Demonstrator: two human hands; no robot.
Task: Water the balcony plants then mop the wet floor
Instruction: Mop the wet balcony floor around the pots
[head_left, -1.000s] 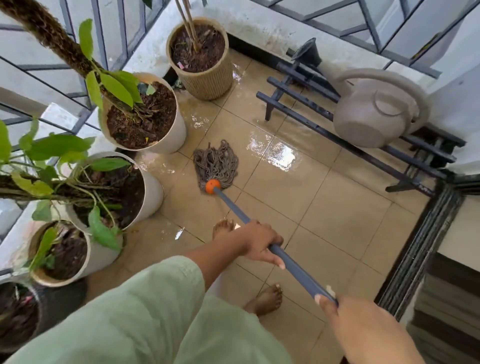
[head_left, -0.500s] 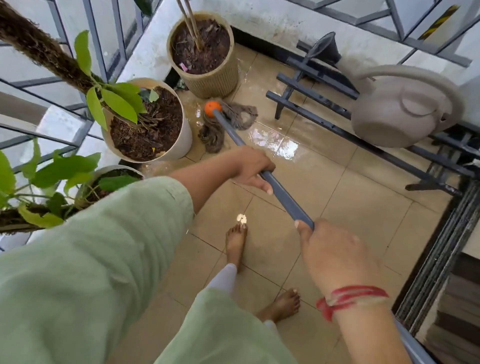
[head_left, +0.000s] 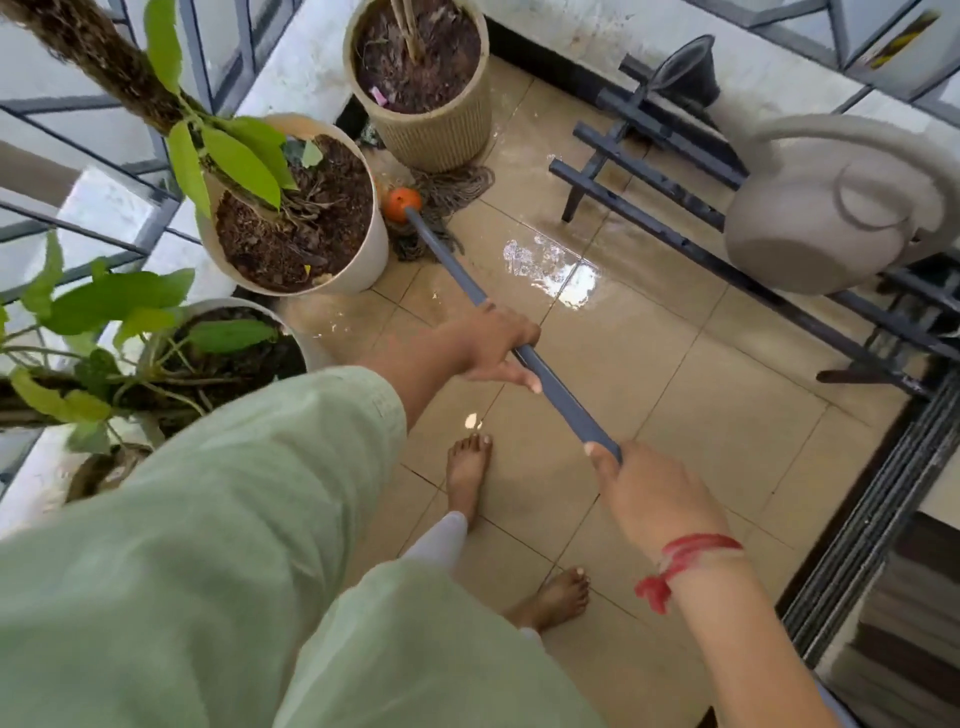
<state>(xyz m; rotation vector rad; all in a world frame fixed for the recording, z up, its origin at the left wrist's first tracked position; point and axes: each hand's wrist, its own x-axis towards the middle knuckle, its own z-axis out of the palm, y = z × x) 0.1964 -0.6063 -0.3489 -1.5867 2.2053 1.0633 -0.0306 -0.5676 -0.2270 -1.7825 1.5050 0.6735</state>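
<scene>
A string mop head (head_left: 447, 200) with an orange collar (head_left: 402, 203) lies on the wet tiled floor (head_left: 550, 270), wedged between a white pot (head_left: 311, 249) and a ribbed beige pot (head_left: 426, 98). Its grey-blue handle (head_left: 550, 382) runs back toward me. My left hand (head_left: 493, 345) grips the handle midway. My right hand (head_left: 649, 499), with a red thread at the wrist, grips it lower down. A grey watering can (head_left: 826, 208) sits on a dark metal rack (head_left: 691, 249) at the right.
More leafy potted plants (head_left: 218, 353) line the railing on the left. My bare feet (head_left: 467, 467) stand on the tiles below the handle. A door threshold track (head_left: 878, 525) runs along the right edge. A dark funnel-shaped object (head_left: 685, 67) sits by the far wall.
The mop head has been pushed away from me, from mid-floor to the gap between the two far pots. Both hands have travelled forward with the handle.
</scene>
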